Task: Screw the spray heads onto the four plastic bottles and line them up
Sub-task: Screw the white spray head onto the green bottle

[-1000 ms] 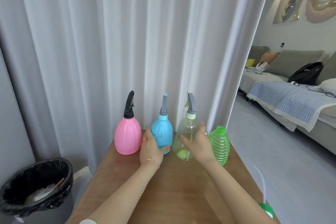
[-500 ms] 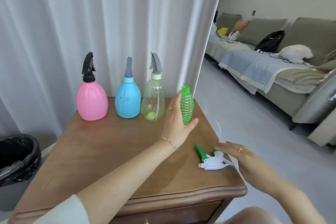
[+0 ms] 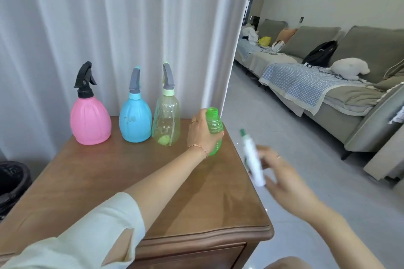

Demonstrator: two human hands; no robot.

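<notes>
**Hands, bottles, table top and room**

Left hand point(image 3: 202, 132): wrapped around the green ribbed bottle point(image 3: 214, 125), which stands upright with its neck uncapped near the table's far right edge. Bracelet at the wrist, pale sleeve on the forearm.

Right hand point(image 3: 282, 176): blurred, raised off the table's right side over the floor, fingers closed on the white and green spray head point(image 3: 252, 159), green tip pointing up and away.

Bottles in a row along the far edge, each with a head fitted: clear pale-green bottle point(image 3: 166, 122) just left of the held one; blue bottle point(image 3: 135, 121) touching or just beside it; pink bottle point(image 3: 90, 121) with black head, slightly apart.

Surface: brown wooden table point(image 3: 131, 181), glossy top, moulded front edge, bare in the middle.

Room: white curtain point(image 3: 120, 17) behind the table; dark bin point(image 3: 12, 183) at lower left; pale tiled floor point(image 3: 273, 116); grey sofa point(image 3: 328, 67) with a blue checked blanket, a black bag and a white cushion.
</notes>
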